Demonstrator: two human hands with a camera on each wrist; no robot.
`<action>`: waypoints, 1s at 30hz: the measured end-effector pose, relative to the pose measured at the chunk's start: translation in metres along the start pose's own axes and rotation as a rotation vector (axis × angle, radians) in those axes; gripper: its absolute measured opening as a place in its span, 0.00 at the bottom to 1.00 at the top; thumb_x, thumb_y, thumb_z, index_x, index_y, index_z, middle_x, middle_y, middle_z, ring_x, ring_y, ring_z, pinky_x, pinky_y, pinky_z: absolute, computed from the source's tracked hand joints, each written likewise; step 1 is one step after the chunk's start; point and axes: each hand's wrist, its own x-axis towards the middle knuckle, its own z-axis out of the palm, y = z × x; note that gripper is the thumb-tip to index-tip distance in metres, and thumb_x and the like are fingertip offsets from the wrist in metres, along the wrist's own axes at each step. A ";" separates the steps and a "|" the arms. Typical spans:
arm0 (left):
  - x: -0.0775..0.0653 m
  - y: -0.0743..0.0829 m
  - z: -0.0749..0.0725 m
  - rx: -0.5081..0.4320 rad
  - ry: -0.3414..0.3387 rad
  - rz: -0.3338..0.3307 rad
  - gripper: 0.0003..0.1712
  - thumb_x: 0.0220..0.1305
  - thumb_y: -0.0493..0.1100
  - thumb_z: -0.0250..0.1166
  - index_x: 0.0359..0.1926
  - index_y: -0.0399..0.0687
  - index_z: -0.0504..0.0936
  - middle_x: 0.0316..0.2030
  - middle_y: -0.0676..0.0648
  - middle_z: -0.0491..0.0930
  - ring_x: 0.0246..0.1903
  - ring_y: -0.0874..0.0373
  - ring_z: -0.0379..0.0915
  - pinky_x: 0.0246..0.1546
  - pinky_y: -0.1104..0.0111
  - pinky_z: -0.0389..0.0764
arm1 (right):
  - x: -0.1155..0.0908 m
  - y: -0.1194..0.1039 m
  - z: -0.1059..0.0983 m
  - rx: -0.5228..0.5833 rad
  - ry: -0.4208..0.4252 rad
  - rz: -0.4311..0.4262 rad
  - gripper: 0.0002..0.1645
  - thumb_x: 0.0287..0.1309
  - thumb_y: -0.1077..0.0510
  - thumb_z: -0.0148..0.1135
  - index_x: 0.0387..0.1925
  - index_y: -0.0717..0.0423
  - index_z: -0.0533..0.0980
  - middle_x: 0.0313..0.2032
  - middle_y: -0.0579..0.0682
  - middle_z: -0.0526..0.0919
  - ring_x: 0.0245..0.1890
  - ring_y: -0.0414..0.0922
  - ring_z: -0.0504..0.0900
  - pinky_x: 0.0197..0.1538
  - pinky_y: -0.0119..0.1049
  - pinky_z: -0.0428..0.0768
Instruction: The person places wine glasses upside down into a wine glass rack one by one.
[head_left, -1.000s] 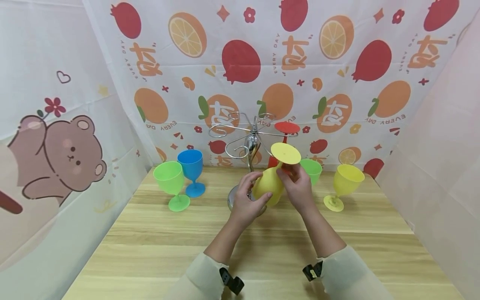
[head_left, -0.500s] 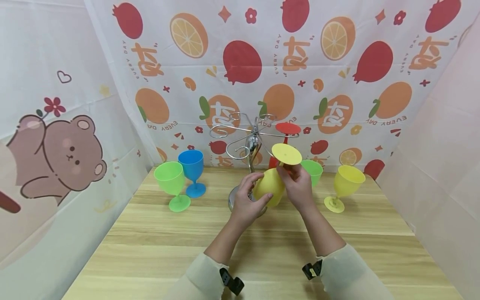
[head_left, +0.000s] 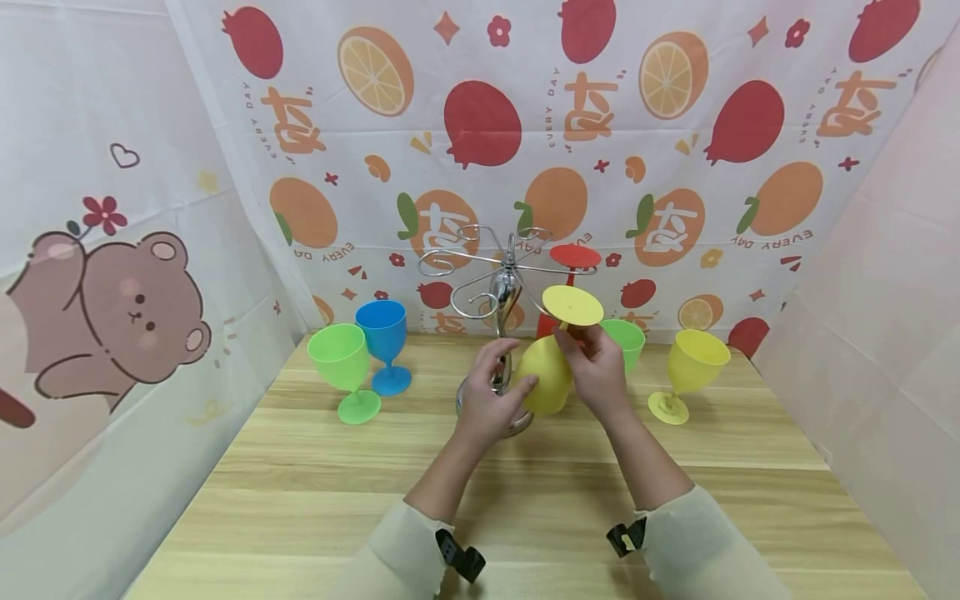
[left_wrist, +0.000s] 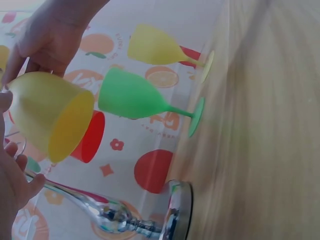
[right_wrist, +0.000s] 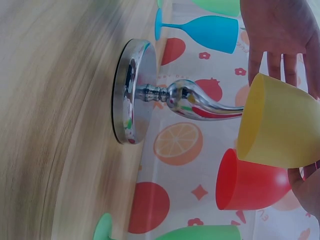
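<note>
- Held cup point(head_left: 546, 371): yellow, upside down, slightly tilted, above the table point(head_left: 360, 500) at the near right of the rack point(head_left: 507, 292).
- Right hand point(head_left: 598, 375): pinches its stem just under the upturned foot.
- Left hand point(head_left: 491, 404): fingers loose and spread beside the bowl, gripping nothing (whether the thumb touches, I cannot tell); it covers part of the rack's post and base.
- Red cup point(head_left: 575, 256): hangs upside down on the rack, just behind the held cup, which partly hides it along with the right hand.
- Rear green cup point(head_left: 626, 337): upright beyond the right hand, partly blocked by it.
- Spare yellow cup point(head_left: 696, 360): upright, farther right.
- Front green cup point(head_left: 340, 357): upright at left, overlapping the blue cup point(head_left: 382, 329), also upright.
- Fruit-print cloth point(head_left: 480, 50): hangs behind everything.
</note>
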 end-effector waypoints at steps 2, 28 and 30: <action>0.004 -0.001 -0.001 -0.005 0.024 -0.013 0.28 0.60 0.44 0.71 0.61 0.47 0.74 0.60 0.46 0.72 0.62 0.49 0.68 0.60 0.45 0.73 | 0.001 0.000 -0.001 -0.005 0.000 0.004 0.17 0.65 0.55 0.63 0.49 0.64 0.76 0.42 0.60 0.81 0.43 0.42 0.81 0.47 0.29 0.81; 0.067 -0.028 -0.006 -0.048 0.114 -0.282 0.26 0.60 0.36 0.69 0.58 0.37 0.74 0.51 0.38 0.79 0.51 0.46 0.78 0.52 0.60 0.82 | 0.006 -0.034 -0.009 -0.092 -0.022 0.064 0.15 0.67 0.60 0.60 0.48 0.69 0.76 0.43 0.64 0.81 0.41 0.41 0.79 0.45 0.25 0.80; 0.069 -0.028 -0.006 -0.023 0.088 -0.281 0.22 0.61 0.36 0.68 0.55 0.35 0.76 0.49 0.38 0.80 0.51 0.45 0.79 0.52 0.60 0.82 | 0.007 -0.032 -0.011 -0.095 -0.021 0.067 0.14 0.67 0.61 0.59 0.47 0.69 0.75 0.42 0.64 0.81 0.40 0.41 0.79 0.44 0.25 0.80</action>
